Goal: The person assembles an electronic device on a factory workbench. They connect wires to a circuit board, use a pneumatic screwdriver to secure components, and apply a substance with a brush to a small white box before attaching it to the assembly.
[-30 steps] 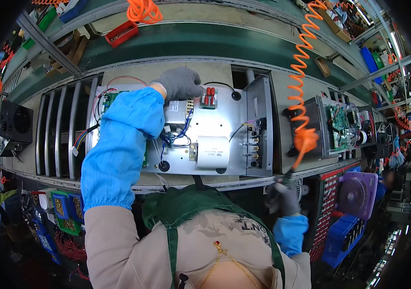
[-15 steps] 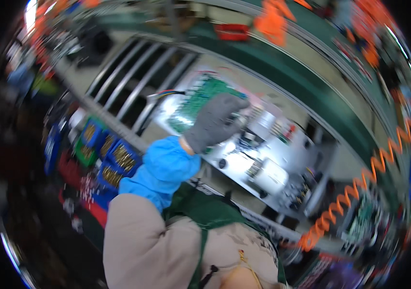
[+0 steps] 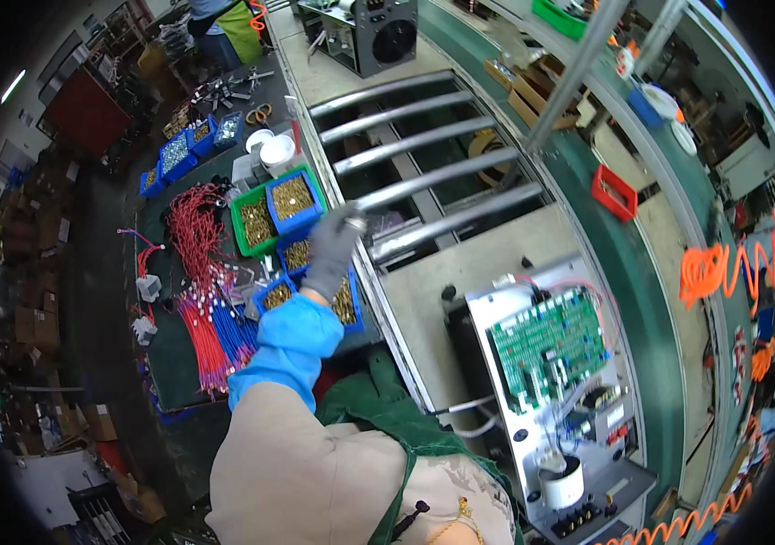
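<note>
Hovering left hand (image 3: pixel 335 250): covered by a dark grey knitted glove (image 3: pixel 326 263) and held over blue plastic bins (image 3: pixel 357 304) filled with small brass-coloured parts (image 3: pixel 292 197).
Fingers: seen slightly curled; whether anything is gripped cannot be told.
Bins: set on a dark green counter (image 3: pixel 166 350), beside a long metal rail (image 3: pixel 390 309); a green plastic bin (image 3: pixel 239 232) is placed alongside.
Wires: a tangled red wire bundle (image 3: pixel 193 227) is laid left of the bins.
Chassis: a green circuit board (image 3: pixel 546 343) and white cylinder (image 3: pixel 562 486) are mounted on a silver metal plate (image 3: pixel 526 456).
</note>
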